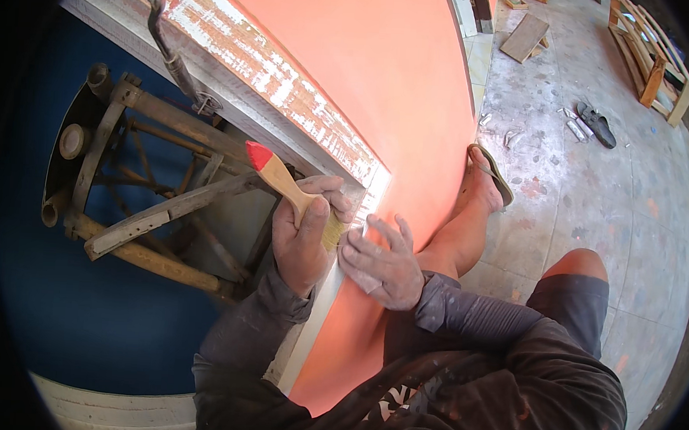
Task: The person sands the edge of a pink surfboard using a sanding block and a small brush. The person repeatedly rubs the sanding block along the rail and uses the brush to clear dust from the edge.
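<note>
A flat paintbrush (285, 182) with a pale wooden handle and a red tip is held in my left hand (304, 232), thumb along it. Its light bristles point down toward the corner of a window frame (365, 191) with patchy white and bare wood. My right hand (385, 264) lies beside the bristles, fingers stretched and slightly apart, at the white edge of the orange wall (345, 351). Nothing shows in that hand, though its palm is hidden. Whitish dust covers both hands.
A metal window hook (163, 42) sticks out at upper left. Beyond the opening stands a wood and bamboo scaffold (166, 194) against dark blue. On the grey floor (535, 155) lie a dark sandal (596, 125), a wooden board (525, 37) and a slatted wooden piece (655, 64).
</note>
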`<state>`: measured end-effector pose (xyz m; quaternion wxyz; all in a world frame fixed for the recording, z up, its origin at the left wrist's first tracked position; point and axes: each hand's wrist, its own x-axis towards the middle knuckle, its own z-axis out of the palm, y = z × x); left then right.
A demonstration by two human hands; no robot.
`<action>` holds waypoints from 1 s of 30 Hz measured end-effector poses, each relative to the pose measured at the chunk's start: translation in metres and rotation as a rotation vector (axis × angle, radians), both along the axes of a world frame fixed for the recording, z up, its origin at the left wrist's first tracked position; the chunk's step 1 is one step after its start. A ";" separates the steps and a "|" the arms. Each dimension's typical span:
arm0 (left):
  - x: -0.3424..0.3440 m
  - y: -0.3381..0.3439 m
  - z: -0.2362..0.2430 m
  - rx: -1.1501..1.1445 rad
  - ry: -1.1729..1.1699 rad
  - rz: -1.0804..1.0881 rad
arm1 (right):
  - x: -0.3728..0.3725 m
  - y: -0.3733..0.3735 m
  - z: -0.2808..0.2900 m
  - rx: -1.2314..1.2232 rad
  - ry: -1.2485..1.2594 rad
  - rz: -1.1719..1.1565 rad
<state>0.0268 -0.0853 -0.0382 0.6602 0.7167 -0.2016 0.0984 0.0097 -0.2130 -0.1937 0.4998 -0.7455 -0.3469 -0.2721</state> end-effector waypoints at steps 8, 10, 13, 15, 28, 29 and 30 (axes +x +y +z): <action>0.000 -0.002 0.003 0.020 -0.033 0.000 | 0.033 -0.012 -0.008 0.030 0.148 -0.130; 0.001 0.000 0.001 0.032 -0.028 0.015 | 0.032 -0.013 0.000 0.020 0.162 -0.150; -0.001 0.000 0.000 -0.012 0.009 0.014 | 0.011 -0.003 0.003 0.048 0.114 -0.061; -0.002 -0.001 0.001 -0.019 0.018 0.007 | -0.009 0.004 -0.001 0.101 -0.028 0.077; -0.001 -0.001 0.002 -0.004 0.013 -0.005 | -0.008 0.001 0.013 0.015 0.072 -0.017; -0.002 -0.001 0.003 -0.016 0.029 -0.002 | -0.026 0.004 0.008 0.002 0.026 0.078; -0.003 -0.001 0.003 -0.005 0.019 -0.005 | -0.036 0.007 0.006 -0.009 -0.019 0.180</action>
